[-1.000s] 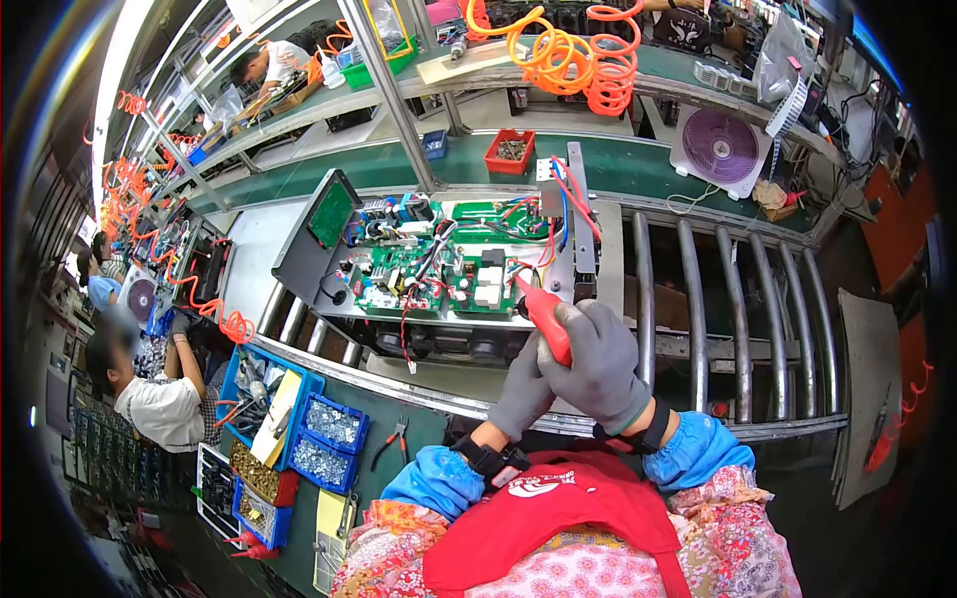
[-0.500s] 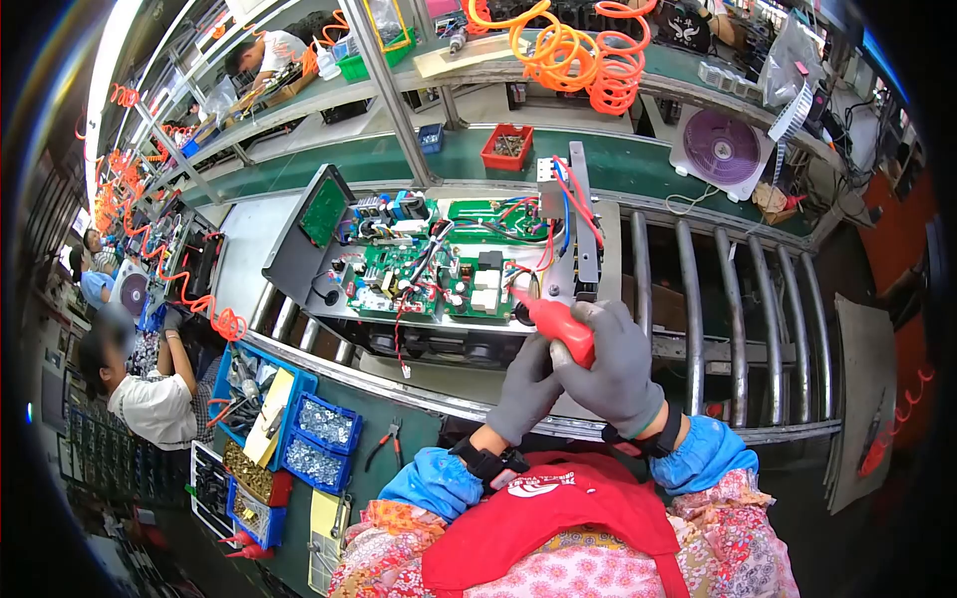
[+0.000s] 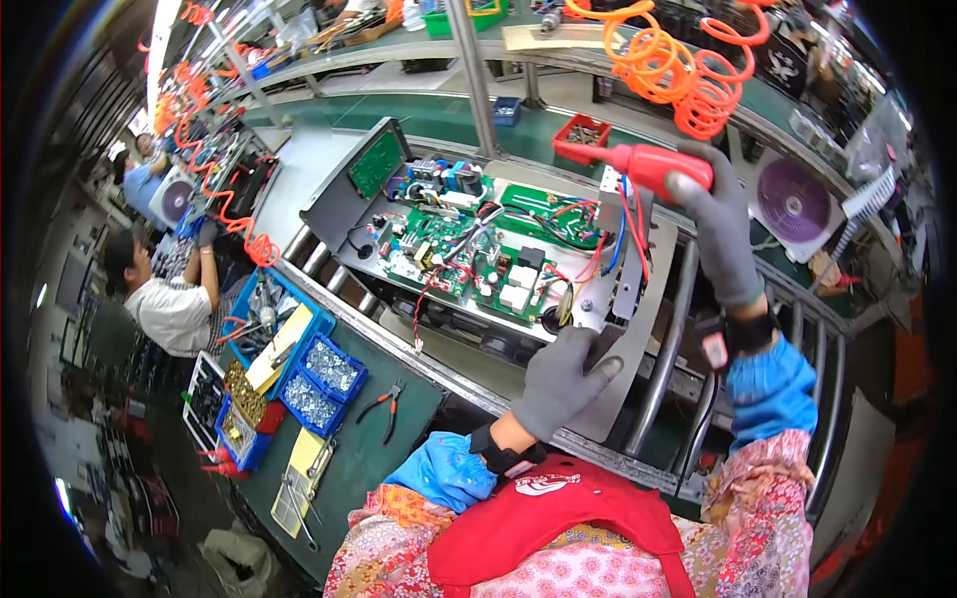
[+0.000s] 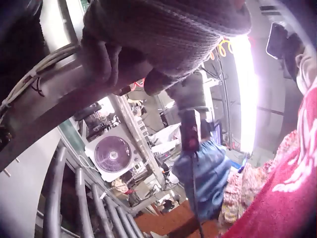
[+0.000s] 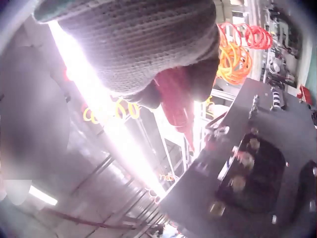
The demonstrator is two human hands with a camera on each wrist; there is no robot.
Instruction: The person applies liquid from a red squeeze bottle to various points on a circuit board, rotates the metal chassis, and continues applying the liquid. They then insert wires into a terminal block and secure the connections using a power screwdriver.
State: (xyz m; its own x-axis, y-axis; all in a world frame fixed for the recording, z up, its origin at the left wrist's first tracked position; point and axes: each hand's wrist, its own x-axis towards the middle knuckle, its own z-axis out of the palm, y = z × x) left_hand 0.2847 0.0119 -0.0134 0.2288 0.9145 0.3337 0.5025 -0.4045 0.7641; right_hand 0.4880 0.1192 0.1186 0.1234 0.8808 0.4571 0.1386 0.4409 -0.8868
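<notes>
My gloved right hand [image 3: 723,224] grips a red squeeze bottle [image 3: 663,169], holding it over the far right end of the opened chassis with the nozzle pointing left. The right wrist view shows the bottle [image 5: 176,96] under the glove, nozzle downward. At the near right corner of the chassis [image 3: 454,334], my gloved left hand [image 3: 565,387] holds the metal edge, thumb spread to the right. From the left wrist, its fingers [image 4: 101,62] bend over a grey metal edge [image 4: 64,94]. Green circuit boards [image 3: 543,214] and red and blue wires [image 3: 626,224] sit inside the chassis.
Metal rollers [image 3: 663,349] lie to the right of the chassis. On the near left bench are blue bins of small hardware [image 3: 321,384] and pliers [image 3: 384,407]. Orange coiled hoses [image 3: 648,60] hang above. A red bin [image 3: 581,138] stands behind; another person [image 3: 169,299] sits left.
The right hand has lifted the red bottle up and to the right, off the boards. My left hand has parted from it and taken the chassis edge. The head view has tilted.
</notes>
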